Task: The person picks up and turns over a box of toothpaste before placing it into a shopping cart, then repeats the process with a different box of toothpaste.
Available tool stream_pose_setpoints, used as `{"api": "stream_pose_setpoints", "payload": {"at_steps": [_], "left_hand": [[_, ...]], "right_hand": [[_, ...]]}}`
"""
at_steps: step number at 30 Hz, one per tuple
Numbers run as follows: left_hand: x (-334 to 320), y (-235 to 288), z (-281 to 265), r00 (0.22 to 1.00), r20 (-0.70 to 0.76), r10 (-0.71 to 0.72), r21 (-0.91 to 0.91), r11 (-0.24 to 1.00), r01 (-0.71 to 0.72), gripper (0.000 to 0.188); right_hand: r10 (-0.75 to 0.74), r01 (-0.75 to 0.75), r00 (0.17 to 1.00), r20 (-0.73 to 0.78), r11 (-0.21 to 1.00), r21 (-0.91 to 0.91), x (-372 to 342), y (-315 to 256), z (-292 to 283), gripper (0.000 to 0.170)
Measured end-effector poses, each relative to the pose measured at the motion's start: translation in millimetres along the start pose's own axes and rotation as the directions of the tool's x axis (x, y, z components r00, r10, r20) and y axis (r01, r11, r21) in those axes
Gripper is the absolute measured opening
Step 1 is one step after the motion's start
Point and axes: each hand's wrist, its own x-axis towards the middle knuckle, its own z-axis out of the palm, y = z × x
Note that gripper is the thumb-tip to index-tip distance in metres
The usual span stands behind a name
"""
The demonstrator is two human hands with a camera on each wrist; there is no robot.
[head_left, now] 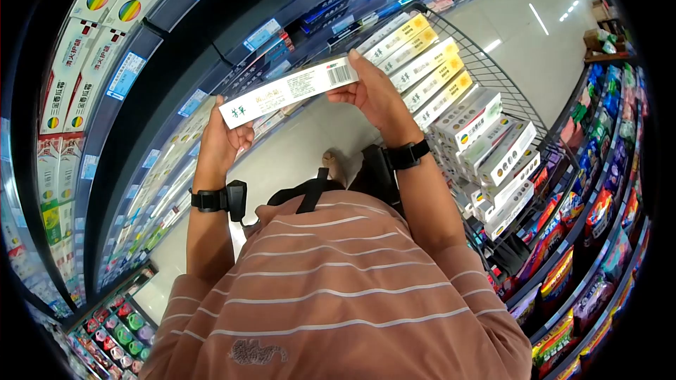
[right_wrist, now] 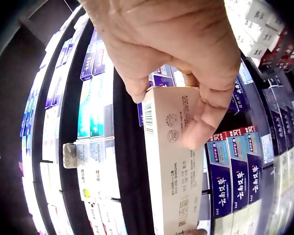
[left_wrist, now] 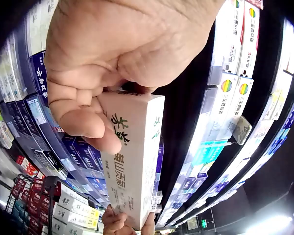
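Note:
A long white toothpaste box (head_left: 289, 91) with green lettering and a barcode is held level between both hands, in front of the chest. My left hand (head_left: 221, 142) grips its left end, fingers over the printed face. Around the barcode end, my right hand (head_left: 377, 95) pinches the box with thumb and fingers. In the left wrist view the box (left_wrist: 130, 166) runs away from the left palm toward the other hand's fingertips (left_wrist: 115, 220). The right wrist view shows the carton's printed side (right_wrist: 174, 161) under the right fingers.
On the right stands a wire shopping cart (head_left: 486, 63) stacked with several white and yellow toothpaste boxes (head_left: 440, 88). Shelves of boxed toothpaste (head_left: 81, 84) with blue price tags (head_left: 127, 76) curve along the left. Racks of bright bagged goods (head_left: 563, 274) line the far right.

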Motion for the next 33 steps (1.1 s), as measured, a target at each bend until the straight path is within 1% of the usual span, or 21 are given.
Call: {"api": "stream_pose_setpoints", "payload": {"at_steps": [3, 18, 21, 27, 33], "left_hand": [[-1, 2, 1, 1.000, -0.011, -0.018, 0.021, 1.000, 0.018, 0.059], [-12, -7, -7, 0.999, -0.041, -0.017, 0.033, 0.999, 0.018, 0.060], [-14, -9, -9, 0.999, -0.050, -0.018, 0.035, 0.999, 0.020, 0.060], [-16, -9, -9, 0.997, -0.073, -0.025, 0.044, 0.999, 0.029, 0.061], [-16, -8, -9, 0.997, -0.074, -0.025, 0.053, 0.998, 0.029, 0.061]], "right_hand": [[-0.019, 0.019, 1.000, -0.018, 1.000, 0.017, 2, 6, -2, 0.049], [0.053, -0.053, 0.999, 0.001, 0.998, 0.024, 15, 22, -6, 0.051], [0.062, -0.063, 0.998, 0.024, 0.997, 0.037, 17, 28, -7, 0.051], [0.070, -0.071, 0.997, 0.023, 0.996, 0.054, 15, 31, -5, 0.048], [0.044, -0.045, 0.999, 0.015, 0.998, 0.051, 11, 30, -2, 0.046]]}}
